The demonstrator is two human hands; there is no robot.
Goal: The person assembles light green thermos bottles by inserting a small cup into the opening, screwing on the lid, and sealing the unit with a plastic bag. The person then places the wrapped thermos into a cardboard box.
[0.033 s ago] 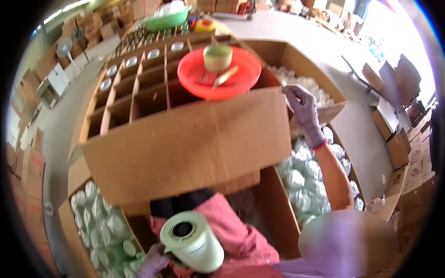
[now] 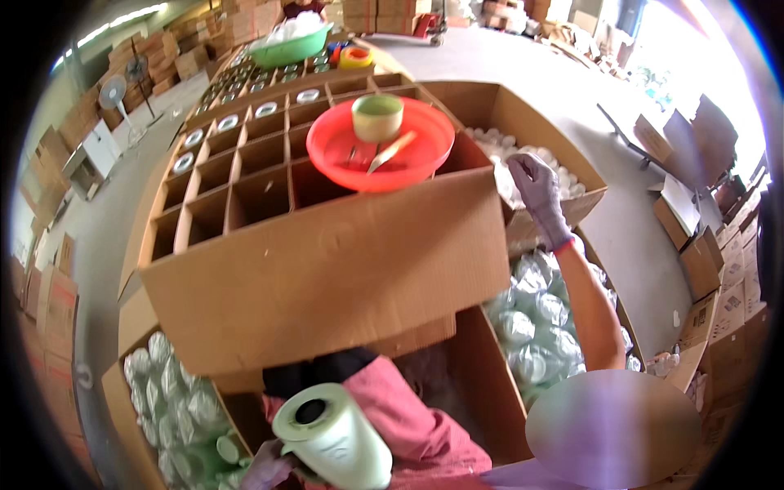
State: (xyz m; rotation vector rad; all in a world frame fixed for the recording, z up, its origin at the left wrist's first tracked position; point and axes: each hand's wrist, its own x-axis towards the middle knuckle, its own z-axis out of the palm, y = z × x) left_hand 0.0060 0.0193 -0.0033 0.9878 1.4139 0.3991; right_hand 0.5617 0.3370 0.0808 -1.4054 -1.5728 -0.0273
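Observation:
My left hand (image 2: 265, 469), in a purple glove, grips a pale green roll of film (image 2: 335, 441) at the lower edge, above my pink-clothed lap. My right hand (image 2: 535, 184), also gloved, is raised beside the right corner of a big cardboard box with divider cells (image 2: 327, 269). Its fingers curl down over an open carton of white wrapped pieces (image 2: 563, 175); whether they hold anything is hidden. A red basin (image 2: 384, 151) rests on the big box's near right corner, holding a tan cup-shaped roll (image 2: 377, 117) and a thin stick.
Cartons of clear-wrapped white pieces stand at my right (image 2: 531, 318) and lower left (image 2: 163, 392). A green basin (image 2: 290, 45) and coloured tape rolls sit at the far end of the divided boxes. Stacked cardboard boxes line the floor, with a standing fan (image 2: 110, 94) at left.

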